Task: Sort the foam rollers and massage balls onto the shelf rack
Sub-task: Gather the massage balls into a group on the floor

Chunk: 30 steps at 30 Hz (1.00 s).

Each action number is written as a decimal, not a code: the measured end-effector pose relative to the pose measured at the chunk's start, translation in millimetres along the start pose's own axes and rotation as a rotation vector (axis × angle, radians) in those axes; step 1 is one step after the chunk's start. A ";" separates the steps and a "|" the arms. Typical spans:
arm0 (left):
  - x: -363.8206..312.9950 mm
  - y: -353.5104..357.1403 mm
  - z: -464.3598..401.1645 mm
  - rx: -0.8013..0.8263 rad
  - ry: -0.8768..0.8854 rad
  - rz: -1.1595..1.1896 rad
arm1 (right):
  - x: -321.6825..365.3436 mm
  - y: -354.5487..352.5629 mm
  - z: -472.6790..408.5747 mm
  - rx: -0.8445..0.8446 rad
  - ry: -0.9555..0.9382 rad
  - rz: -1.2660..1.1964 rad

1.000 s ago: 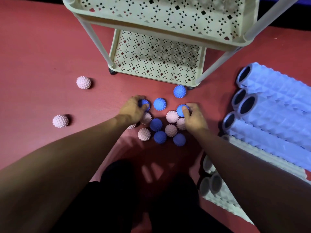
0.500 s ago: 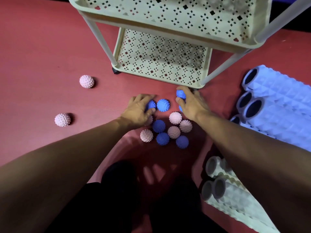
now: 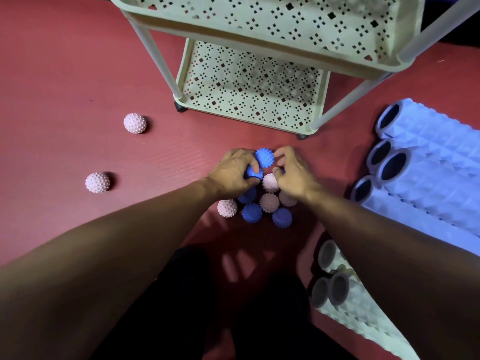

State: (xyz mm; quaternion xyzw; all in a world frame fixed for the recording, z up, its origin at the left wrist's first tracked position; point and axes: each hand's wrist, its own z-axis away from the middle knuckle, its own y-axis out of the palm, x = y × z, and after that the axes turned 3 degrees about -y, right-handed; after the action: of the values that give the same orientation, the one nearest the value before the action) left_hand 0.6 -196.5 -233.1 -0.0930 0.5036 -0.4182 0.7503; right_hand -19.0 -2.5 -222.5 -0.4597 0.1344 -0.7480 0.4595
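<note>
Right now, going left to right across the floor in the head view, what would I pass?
Lower pink spiky ball → upper pink spiky ball → left hand → right hand → blue foam rollers.

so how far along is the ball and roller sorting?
Nothing shelved: both visible tiers of the cream perforated shelf rack hold nothing. In hand: left hand grips a blue spiky massage ball; right hand touches another. Left: the ball cluster, two stray pink spiky balls, light blue foam rollers and white ones.
</note>
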 end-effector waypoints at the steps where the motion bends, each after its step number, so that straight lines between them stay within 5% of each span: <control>1: -0.6 1.5 -0.5 -0.017 0.002 0.006 | -0.5 -0.2 -0.1 -0.029 0.003 0.026; 10: 3.0 -14.7 8.1 -0.102 -0.061 0.099 | 19.5 0.5 -11.2 0.012 -0.064 0.041; 16: 72.5 -84.7 33.5 -0.447 -0.201 -0.232 | 29.3 0.6 -8.9 -0.079 -0.016 0.203; 19: 113.4 -119.6 44.6 -0.610 -0.324 -0.285 | 46.7 5.2 -5.4 -0.167 -0.158 0.250; 26: 147.3 -146.3 43.5 -0.530 -0.510 -0.136 | 71.0 18.3 11.0 -0.092 -0.440 0.267; 30: 149.1 -152.4 66.1 -0.491 -0.450 -0.224 | 68.5 21.5 13.8 -0.042 -0.439 0.247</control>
State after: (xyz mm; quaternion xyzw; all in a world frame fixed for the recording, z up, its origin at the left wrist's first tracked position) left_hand -4.3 -419.1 -217.4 -0.4152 0.3977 -0.3332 0.7472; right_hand -6.4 -66.7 -189.8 -0.6008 0.1022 -0.5655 0.5558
